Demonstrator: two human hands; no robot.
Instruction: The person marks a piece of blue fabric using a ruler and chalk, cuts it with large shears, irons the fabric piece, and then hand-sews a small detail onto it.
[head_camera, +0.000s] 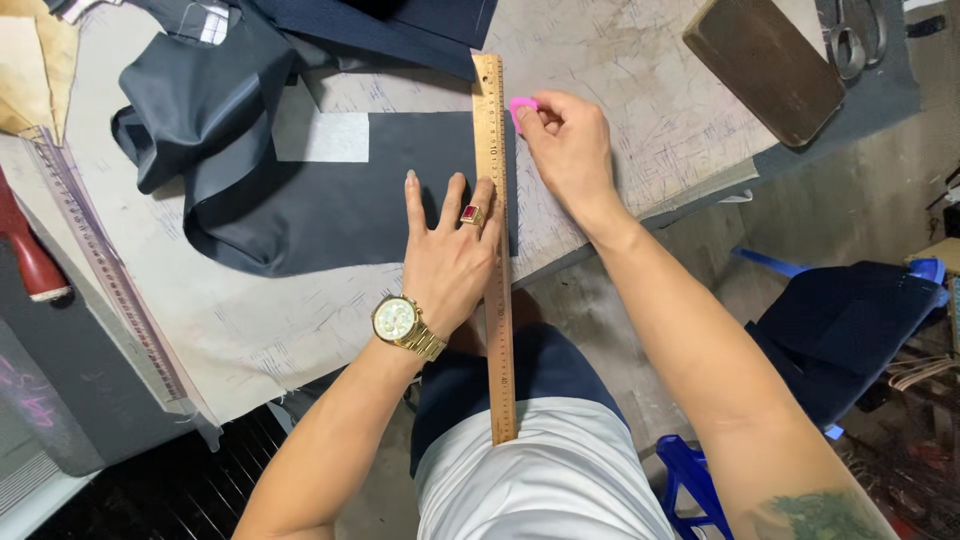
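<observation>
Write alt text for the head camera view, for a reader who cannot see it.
Seen from above, a person's left hand presses a long wooden ruler onto dark fabric on a marked-up worktable. The right hand holds a small pink chalk at the ruler's edge. A wooden block lies top right.

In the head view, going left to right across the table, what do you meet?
Clear plastic ruler → dark fabric piece → left hand → wooden ruler → pink chalk in right hand → wooden block → scissors.
</observation>
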